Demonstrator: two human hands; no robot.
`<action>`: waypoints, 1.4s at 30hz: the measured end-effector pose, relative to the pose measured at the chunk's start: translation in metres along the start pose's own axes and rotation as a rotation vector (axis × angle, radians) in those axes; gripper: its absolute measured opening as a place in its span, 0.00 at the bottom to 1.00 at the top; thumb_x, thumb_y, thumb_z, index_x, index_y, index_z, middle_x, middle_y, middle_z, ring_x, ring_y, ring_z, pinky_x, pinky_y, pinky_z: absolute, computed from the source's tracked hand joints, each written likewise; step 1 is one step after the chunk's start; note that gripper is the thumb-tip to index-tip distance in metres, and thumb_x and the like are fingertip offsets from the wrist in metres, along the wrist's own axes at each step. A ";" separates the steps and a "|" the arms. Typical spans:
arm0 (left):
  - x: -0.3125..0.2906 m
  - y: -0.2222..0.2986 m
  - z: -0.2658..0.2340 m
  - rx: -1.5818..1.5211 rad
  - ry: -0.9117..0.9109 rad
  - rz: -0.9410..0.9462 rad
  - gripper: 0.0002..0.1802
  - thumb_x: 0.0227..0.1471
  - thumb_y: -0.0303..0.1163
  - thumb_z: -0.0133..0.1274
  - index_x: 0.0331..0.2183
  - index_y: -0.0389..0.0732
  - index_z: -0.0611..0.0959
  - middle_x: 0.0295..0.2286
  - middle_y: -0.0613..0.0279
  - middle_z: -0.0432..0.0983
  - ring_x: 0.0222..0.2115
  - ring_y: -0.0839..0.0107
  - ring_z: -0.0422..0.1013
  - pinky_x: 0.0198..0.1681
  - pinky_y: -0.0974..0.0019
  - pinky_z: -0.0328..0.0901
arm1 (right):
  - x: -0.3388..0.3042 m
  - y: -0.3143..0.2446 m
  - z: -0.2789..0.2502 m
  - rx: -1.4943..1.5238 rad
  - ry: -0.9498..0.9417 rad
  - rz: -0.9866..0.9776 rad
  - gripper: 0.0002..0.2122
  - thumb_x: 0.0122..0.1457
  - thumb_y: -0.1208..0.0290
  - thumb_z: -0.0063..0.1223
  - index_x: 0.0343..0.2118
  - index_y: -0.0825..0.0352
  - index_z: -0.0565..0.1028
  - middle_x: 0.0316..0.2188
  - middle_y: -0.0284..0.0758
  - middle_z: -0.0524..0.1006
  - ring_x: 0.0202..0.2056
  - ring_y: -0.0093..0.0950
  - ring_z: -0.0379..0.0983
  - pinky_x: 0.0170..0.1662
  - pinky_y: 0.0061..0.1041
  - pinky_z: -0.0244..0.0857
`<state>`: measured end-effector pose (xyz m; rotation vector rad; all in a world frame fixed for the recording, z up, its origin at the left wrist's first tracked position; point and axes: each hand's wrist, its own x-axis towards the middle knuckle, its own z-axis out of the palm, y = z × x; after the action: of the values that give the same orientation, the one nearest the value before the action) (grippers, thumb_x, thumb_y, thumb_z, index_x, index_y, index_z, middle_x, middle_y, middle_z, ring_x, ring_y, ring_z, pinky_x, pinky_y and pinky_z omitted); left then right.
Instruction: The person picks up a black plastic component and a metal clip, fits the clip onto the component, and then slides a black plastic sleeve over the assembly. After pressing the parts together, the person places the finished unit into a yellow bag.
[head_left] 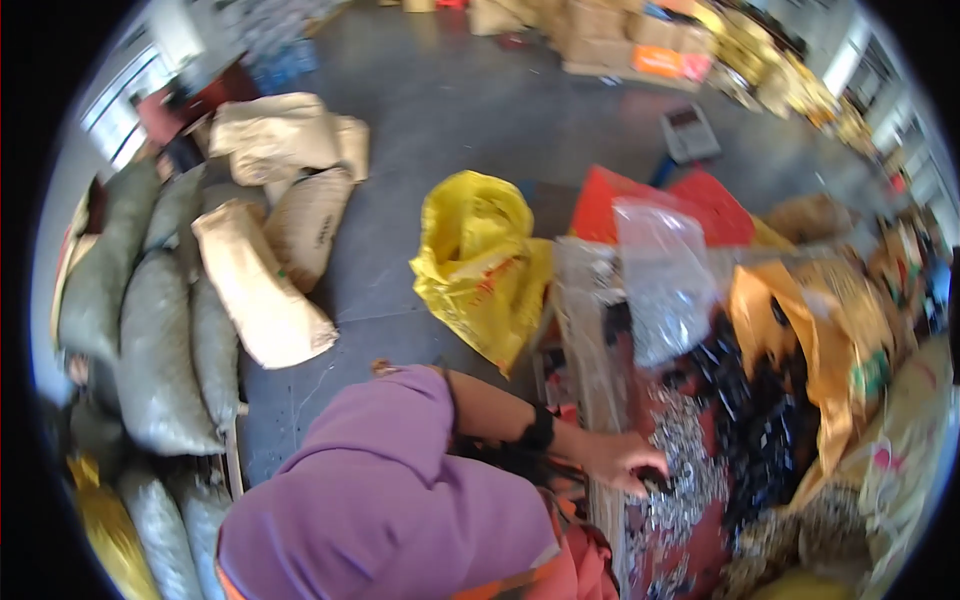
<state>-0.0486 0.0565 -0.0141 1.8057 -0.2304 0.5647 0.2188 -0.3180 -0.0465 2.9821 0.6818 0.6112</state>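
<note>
My left hand, with a black band on its wrist, reaches in over a red work surface. Its fingers are curled around a small dark piece, too blurred to name. Just beyond the fingers lie scattered small silver metal parts. Farther right is a heap of shiny black pieces. A clear plastic bag, with small silvery parts low in it, lies at the far end of the surface. An orange-yellow bag gapes beside the black heap. My right hand is out of view.
A crumpled yellow sack stands on the floor left of the work surface. Red bins and a grey scale are behind it. Stuffed grey-green sacks and brown paper bags line the left; cardboard boxes stand far back.
</note>
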 end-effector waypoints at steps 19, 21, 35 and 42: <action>0.045 0.041 0.054 -0.622 -0.224 -0.738 0.19 0.44 0.28 0.49 0.40 0.31 0.67 0.28 0.57 0.71 0.26 0.74 0.69 0.30 0.74 0.65 | -0.077 -0.016 -0.141 0.784 -0.040 0.483 0.11 0.47 0.69 0.47 0.32 0.70 0.70 0.26 0.40 0.72 0.26 0.34 0.69 0.32 0.25 0.62; 0.058 0.053 0.065 -0.640 -0.261 -0.773 0.20 0.44 0.29 0.49 0.40 0.31 0.68 0.28 0.57 0.71 0.26 0.75 0.69 0.29 0.74 0.65 | -0.073 -0.050 -0.140 0.988 -0.125 0.299 0.12 0.43 0.72 0.51 0.32 0.71 0.69 0.25 0.39 0.71 0.26 0.31 0.68 0.31 0.24 0.62; 0.067 0.062 0.058 -0.690 -0.548 -0.915 0.17 0.45 0.31 0.49 0.38 0.32 0.72 0.18 0.67 0.68 0.19 0.82 0.63 0.21 0.79 0.60 | -0.047 -0.153 -0.158 1.142 -0.305 -0.314 0.20 0.35 0.68 0.61 0.33 0.69 0.70 0.29 0.36 0.69 0.30 0.28 0.67 0.31 0.23 0.62; 0.068 0.058 0.061 -0.704 -0.549 -1.026 0.16 0.45 0.31 0.49 0.36 0.32 0.72 0.19 0.66 0.68 0.19 0.81 0.65 0.21 0.80 0.61 | -0.050 -0.160 -0.161 1.052 -0.302 -0.378 0.20 0.34 0.71 0.61 0.34 0.69 0.70 0.31 0.39 0.69 0.31 0.31 0.68 0.32 0.24 0.63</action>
<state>0.0007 -0.0108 0.0549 1.1192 0.1375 -0.6779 0.0503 -0.2045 0.0672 3.4363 1.9431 -0.3587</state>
